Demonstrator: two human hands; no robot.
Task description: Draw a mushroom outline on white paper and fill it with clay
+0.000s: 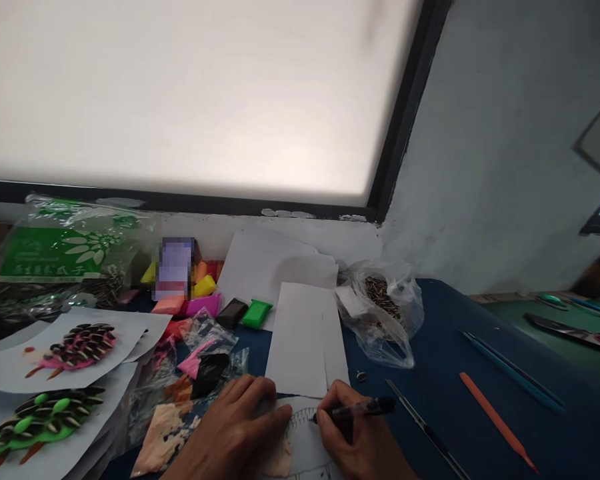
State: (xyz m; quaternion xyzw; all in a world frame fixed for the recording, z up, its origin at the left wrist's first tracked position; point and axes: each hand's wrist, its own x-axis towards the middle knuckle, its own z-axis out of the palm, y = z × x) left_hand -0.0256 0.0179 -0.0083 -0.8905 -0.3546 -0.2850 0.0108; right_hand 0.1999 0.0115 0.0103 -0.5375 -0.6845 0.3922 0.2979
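My right hand (353, 433) grips a black pen (364, 408), its tip on a white sheet of paper (307, 450) that carries short drawn strokes and a curved line. My left hand (240, 427) rests on the left part of this sheet, fingers laid out and thumb pointing toward the strokes. Beside the left hand lies a torn, peach-coloured piece (165, 433) with pale patches. Beyond both hands are blank white sheets (300, 340). The lower edge of the drawing sheet runs out of view.
At left, paper sheets bear seed-covered clay hedgehogs (83, 347), near a green seed bag (55, 253). Coloured clay packs (257, 313) and a phone (175, 267) stand behind. To the right are a plastic bag of seeds (385, 300), an orange tool (497, 417) and blue tweezers (513, 370).
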